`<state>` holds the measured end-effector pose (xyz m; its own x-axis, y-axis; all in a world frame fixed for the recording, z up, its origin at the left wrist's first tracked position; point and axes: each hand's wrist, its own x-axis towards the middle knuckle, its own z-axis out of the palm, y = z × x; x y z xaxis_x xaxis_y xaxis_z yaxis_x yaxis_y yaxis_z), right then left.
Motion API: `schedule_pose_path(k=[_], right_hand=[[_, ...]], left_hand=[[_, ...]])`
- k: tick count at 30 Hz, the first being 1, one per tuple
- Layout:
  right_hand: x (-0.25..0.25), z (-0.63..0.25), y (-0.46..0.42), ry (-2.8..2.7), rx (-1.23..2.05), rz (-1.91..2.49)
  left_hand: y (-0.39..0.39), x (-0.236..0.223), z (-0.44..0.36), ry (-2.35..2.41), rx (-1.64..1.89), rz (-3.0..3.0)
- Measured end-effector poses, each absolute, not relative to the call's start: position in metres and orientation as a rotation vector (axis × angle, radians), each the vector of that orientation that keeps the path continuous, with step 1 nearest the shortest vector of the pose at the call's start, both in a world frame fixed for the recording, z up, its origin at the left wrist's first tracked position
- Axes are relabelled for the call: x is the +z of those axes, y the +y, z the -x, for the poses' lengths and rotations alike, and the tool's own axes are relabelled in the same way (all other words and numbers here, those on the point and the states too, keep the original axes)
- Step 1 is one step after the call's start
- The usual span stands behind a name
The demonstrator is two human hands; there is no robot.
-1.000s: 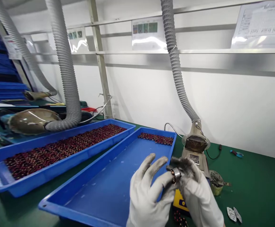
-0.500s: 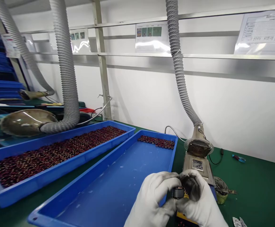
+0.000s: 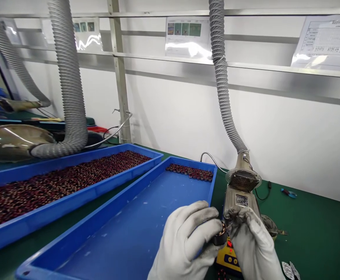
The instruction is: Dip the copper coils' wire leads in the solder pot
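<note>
My left hand (image 3: 187,237), in a white glove, grips a small black ring-shaped coil (image 3: 220,236) with copper-coloured wire showing inside. The coil is tilted between thumb and fingers. Just right of it, the darkened glove fingertips of my right hand (image 3: 250,235) are pinched together close to the coil; whatever they hold, if anything, is hidden. Behind and below the hands stands a metal-topped heating unit (image 3: 242,200), with red digits on its yellow control panel (image 3: 227,259).
One long blue tray (image 3: 117,229) has rows of small dark red-and-black parts (image 3: 190,172) at its far end. Another blue tray (image 3: 146,165) is full of similar parts. An extraction hose (image 3: 224,89) ends above the heating unit. Cutters (image 3: 288,193) and a small pot (image 3: 270,225) are to the right.
The coil has turned so that its open face with copper shows. My right fingers have drawn slightly away from it, uncovering the red display. The view has shifted a little.
</note>
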<state>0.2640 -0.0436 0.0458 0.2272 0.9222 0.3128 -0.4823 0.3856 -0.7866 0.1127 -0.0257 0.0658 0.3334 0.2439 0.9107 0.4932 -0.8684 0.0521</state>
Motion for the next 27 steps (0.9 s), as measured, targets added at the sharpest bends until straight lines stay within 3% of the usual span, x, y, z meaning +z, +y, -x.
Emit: schedule_pose_path(k=[4, 9, 13, 17, 22, 27], right_hand=[[0.031, -0.255, -0.035, -0.949, 1.171, 0.587], [0.017, -0.240, -0.023, -0.818, 1.253, 0.578], [0.025, -0.239, -0.030, -0.804, 1.356, 0.581], [0.037, -0.236, -0.042, -0.715, 1.604, 0.520], [0.041, -0.229, -0.043, -0.712, 1.514, 0.511], [0.045, -0.232, -0.049, -0.697, 1.578, 0.492]], left_hand=[[-0.028, 0.071, -0.112, -0.655, -1.603, 2.311], [-0.026, 0.074, -0.110, -0.701, -1.861, 2.701], [-0.017, 0.069, -0.107, -0.815, -2.418, 2.877], [-0.016, 0.068, -0.102, -1.060, -3.025, 2.582], [-0.028, 0.079, -0.110, -1.356, -2.640, 3.034], [-0.023, 0.074, -0.114, -1.280, -3.133, 2.550]])
